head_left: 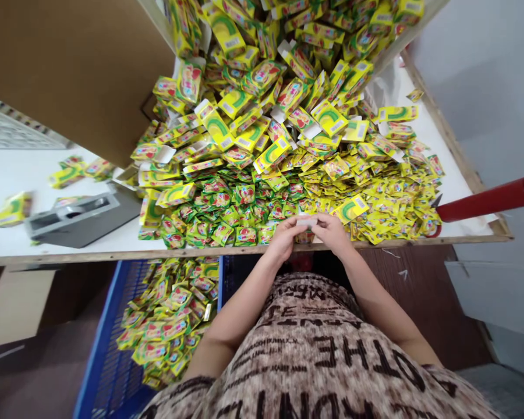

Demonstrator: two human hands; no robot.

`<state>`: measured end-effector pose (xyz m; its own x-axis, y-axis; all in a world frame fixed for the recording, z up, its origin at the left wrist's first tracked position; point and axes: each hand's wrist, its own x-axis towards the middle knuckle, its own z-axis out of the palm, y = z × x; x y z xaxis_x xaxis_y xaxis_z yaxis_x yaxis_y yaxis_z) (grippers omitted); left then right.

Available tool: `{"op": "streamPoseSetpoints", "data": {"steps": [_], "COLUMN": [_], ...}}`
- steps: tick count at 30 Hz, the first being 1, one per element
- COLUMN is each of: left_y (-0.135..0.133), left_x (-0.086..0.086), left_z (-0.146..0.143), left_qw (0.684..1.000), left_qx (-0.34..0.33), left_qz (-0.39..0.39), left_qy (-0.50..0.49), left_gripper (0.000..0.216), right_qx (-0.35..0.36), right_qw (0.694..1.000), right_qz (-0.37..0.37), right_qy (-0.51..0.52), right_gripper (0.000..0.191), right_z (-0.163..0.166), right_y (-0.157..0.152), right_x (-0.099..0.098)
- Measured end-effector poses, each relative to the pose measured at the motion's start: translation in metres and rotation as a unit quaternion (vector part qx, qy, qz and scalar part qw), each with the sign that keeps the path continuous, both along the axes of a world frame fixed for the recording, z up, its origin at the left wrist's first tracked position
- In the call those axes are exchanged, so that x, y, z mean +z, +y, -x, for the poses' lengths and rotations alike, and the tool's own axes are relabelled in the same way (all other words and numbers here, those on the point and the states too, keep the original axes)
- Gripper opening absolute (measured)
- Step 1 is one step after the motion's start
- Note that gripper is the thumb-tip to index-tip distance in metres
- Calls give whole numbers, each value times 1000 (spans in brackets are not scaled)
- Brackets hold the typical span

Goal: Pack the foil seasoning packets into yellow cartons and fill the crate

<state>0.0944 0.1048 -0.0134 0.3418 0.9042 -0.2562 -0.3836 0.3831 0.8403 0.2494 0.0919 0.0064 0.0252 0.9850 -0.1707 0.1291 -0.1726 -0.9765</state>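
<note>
My left hand and my right hand meet at the near edge of the table, both closed on one small white-sided carton held between the fingertips. Just beyond the hands lies a wide heap of yellow and green sachets. Behind it rises a pile of yellow-green small cartons, some with open white flaps.
A grey tape dispenser sits on the table at the left, with loose cartons near it. A big cardboard box tilts over the back left. A blue crate of sachets stands under the table. A red bar juts in from the right.
</note>
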Motion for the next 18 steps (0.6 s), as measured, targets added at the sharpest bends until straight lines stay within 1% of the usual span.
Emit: {"op": "streamPoseSetpoints", "data": {"steps": [1,3,5,7,10,14,18], "left_y": [2,4,4,2,1,6,12], "left_x": [-2,-5,-8,-10,-11,-11,-10], "left_z": [-4,-9,-10,-8,-6,-4,-2], "left_qw": [999,992,979,970,967,965,964], "left_qx": [40,97,118,119,111,82,68], "left_qz": [-15,-60,-109,-145,-169,-192,-196], "left_qy": [12,62,123,157,152,160,167], "left_gripper": [31,29,29,30,30,22,23], "right_qx": [-16,-24,-23,-25,-32,-59,-36], "right_qw": [999,999,999,999,997,996,998], "right_qz": [-24,-36,-25,-23,-22,-21,19], "right_qy": [-15,-12,14,40,67,56,46], "right_gripper": [18,26,30,29,31,29,33], "right_z": [1,0,-1,-1,0,-1,-6], "right_y": [3,7,8,7,4,6,17], "right_x": [0,-1,-3,-4,-4,-6,-4]}}
